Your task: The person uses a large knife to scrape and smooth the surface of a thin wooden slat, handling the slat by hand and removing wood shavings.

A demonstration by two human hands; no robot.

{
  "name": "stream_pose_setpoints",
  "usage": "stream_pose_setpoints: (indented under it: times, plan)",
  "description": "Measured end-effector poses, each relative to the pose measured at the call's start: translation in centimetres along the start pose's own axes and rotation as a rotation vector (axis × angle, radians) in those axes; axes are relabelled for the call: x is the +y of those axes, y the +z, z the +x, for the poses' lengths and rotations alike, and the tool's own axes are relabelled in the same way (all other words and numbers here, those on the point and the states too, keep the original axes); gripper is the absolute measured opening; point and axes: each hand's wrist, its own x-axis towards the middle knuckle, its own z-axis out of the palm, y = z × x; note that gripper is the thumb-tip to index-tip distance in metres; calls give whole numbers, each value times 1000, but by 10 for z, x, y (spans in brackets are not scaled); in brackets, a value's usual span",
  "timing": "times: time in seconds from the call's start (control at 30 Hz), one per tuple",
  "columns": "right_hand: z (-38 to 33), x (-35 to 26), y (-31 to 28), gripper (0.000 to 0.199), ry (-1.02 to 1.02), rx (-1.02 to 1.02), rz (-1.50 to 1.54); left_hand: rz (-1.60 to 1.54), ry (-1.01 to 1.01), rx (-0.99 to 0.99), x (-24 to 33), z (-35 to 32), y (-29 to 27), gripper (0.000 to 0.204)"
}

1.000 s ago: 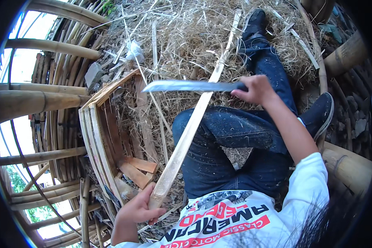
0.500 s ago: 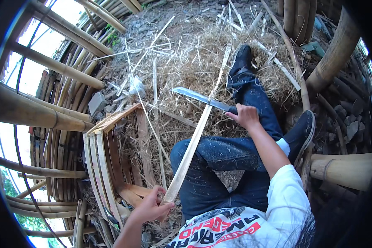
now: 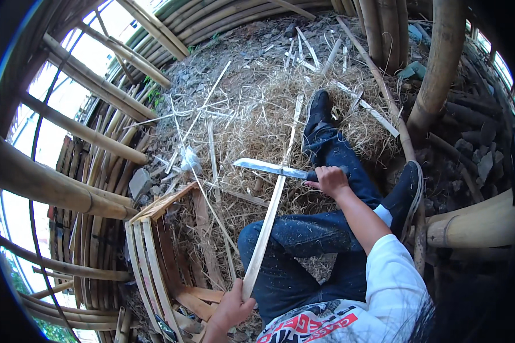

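My right hand (image 3: 330, 181) is closed round the dark handle of a long knife (image 3: 272, 168). The knife's blade lies across a long, pale bamboo strip (image 3: 263, 237), pointing left. Closed on the near end of that strip is my left hand (image 3: 233, 308), low in the picture. The strip slants away from it, over my bent leg (image 3: 294, 228), and its far end reaches the shavings beside my outstretched foot (image 3: 319, 108). The underside of the blade, where it meets the strip, is hidden.
Curly shavings (image 3: 240, 137) and loose strips cover the ground ahead. A slatted wooden crate (image 3: 149, 251) lies left of my leg, near a grey block (image 3: 139, 184). Thick bamboo poles (image 3: 57, 177) line the left; a bamboo post (image 3: 438, 74) stands at right.
The whole view has shifted, with the ground ahead now lower in the picture. My left hand's fingers have wrapped closer round the strip's end. The knife still crosses the strip.
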Motion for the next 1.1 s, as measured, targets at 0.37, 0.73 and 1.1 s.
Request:
stream_pose_setpoints:
  times: [0.37, 0.73, 1.1]
  plan:
    - [16, -10, -23, 48, 460, -972, 491, 35, 63, 86, -13, -3, -1, 49]
    - [11, -16, -22, 22, 249, -371, 52, 52, -12, 25, -7, -6, -8, 48]
    - [1, -5, -26, 31, 443, -857, 552, 95, 60, 81, -12, -12, -1, 49]
